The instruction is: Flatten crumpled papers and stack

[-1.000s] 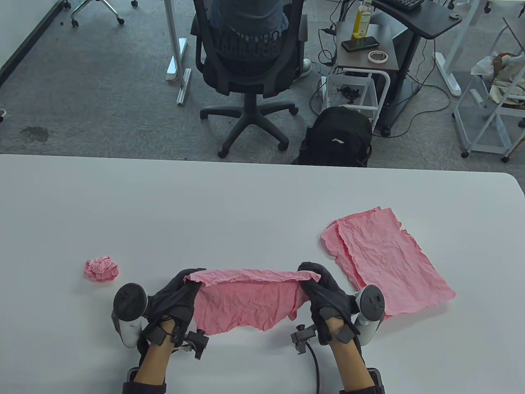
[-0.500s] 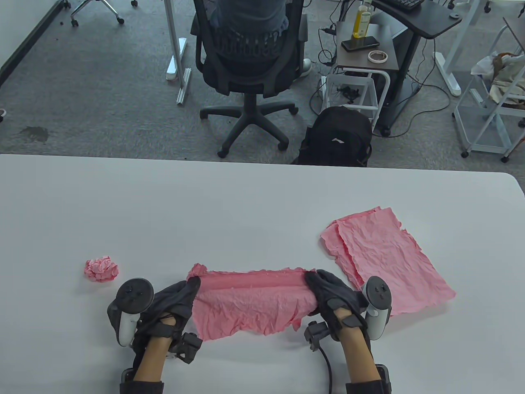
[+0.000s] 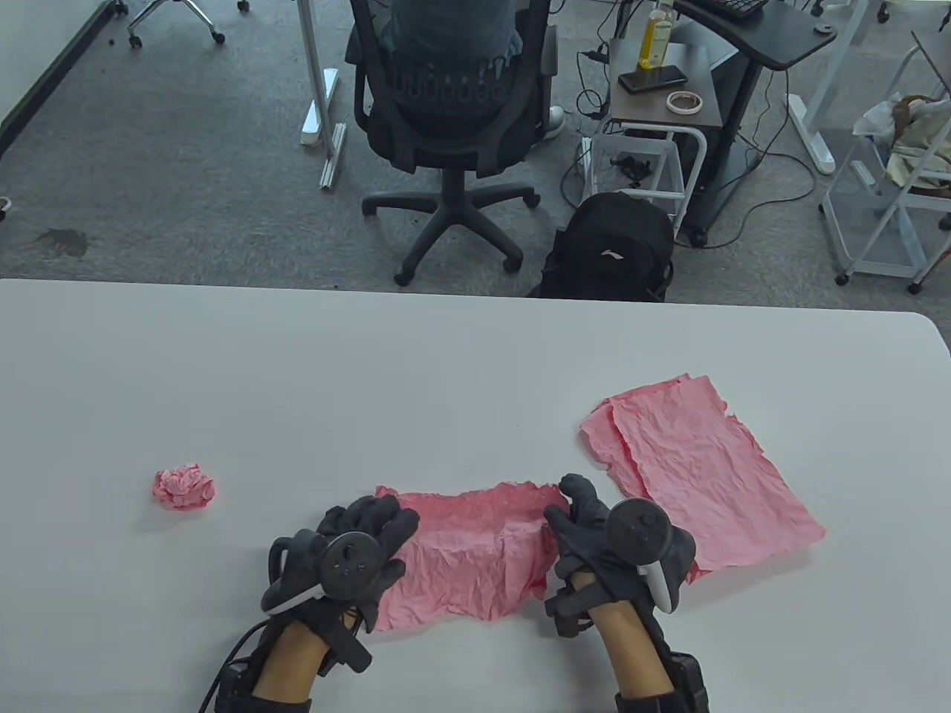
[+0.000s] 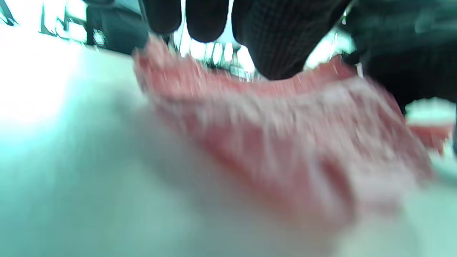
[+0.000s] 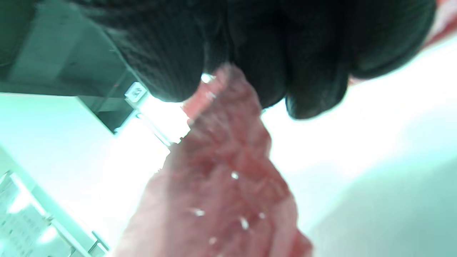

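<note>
A wrinkled pink paper sheet (image 3: 475,553) lies on the white table (image 3: 371,371) near the front edge, still bumpy in its middle. My left hand (image 3: 375,523) lies palm down on its left part with the fingers spread. My right hand (image 3: 570,511) is at the sheet's right edge. In the right wrist view the sheet (image 5: 221,178) runs up between the thumb and fingers (image 5: 314,71), pinched there. The left wrist view, blurred, shows fingertips (image 4: 271,46) over the sheet (image 4: 285,142). A stack of flattened pink sheets (image 3: 698,475) lies to the right. A crumpled pink ball (image 3: 184,488) sits to the left.
Beyond the table's far edge stand an office chair (image 3: 446,96), a black backpack (image 3: 613,249) and a small side table (image 3: 661,89) with a bottle and a phone. The flattened stack reaches close to my right hand.
Both hands lowered the stretched sheet onto the table and turned palm down. The left hand let go of its corner and spread over the sheet. The sheet now lies slack.
</note>
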`<move>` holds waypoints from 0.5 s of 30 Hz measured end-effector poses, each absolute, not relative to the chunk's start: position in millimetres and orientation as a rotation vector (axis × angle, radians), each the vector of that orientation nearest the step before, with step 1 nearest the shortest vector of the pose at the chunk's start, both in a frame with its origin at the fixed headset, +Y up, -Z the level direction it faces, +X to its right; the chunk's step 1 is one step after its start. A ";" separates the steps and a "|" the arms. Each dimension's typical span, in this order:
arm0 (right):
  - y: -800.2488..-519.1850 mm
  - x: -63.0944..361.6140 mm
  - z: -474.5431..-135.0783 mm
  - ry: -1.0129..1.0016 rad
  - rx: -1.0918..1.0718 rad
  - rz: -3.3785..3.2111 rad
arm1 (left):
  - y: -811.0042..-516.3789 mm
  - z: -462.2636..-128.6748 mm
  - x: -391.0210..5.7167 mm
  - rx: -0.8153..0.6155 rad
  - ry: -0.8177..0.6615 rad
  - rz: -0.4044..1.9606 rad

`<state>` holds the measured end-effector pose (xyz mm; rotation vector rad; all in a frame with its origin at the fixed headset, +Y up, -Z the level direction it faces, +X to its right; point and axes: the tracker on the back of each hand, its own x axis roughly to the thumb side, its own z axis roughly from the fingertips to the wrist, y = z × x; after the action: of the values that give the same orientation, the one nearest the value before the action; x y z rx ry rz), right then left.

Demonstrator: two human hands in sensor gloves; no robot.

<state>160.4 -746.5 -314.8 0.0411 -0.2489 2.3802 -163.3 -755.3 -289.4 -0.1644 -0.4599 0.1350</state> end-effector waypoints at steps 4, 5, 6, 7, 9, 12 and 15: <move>-725.9 141.5 -298.3 -0.417 0.268 2.482 | -767.6 -292.1 -160.5 -0.249 -0.457 0.097; -724.2 130.8 -296.9 -0.384 0.379 2.493 | -770.7 -293.3 -162.4 -0.266 -0.439 0.109; -725.7 120.2 -296.2 -0.328 0.460 2.514 | -773.6 -295.0 -164.8 -0.285 -0.415 0.123; -730.1 109.2 -295.7 -0.240 0.528 2.557 | -776.0 -296.6 -166.9 -0.311 -0.410 0.130; -742.6 92.2 -295.0 -0.034 0.548 2.724 | -776.8 -296.6 -170.6 -0.329 -0.373 0.101; -762.1 85.9 -303.3 0.227 0.436 2.983 | -778.1 -297.2 -179.5 -0.416 -0.333 0.123; -765.2 103.7 -310.7 0.320 0.264 2.899 | -779.6 -297.7 -188.4 -0.470 -0.301 0.164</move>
<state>103.7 -765.2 -310.7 0.2643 0.3201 2.8994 -188.4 -779.6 -297.7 -0.4702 -0.3013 0.1637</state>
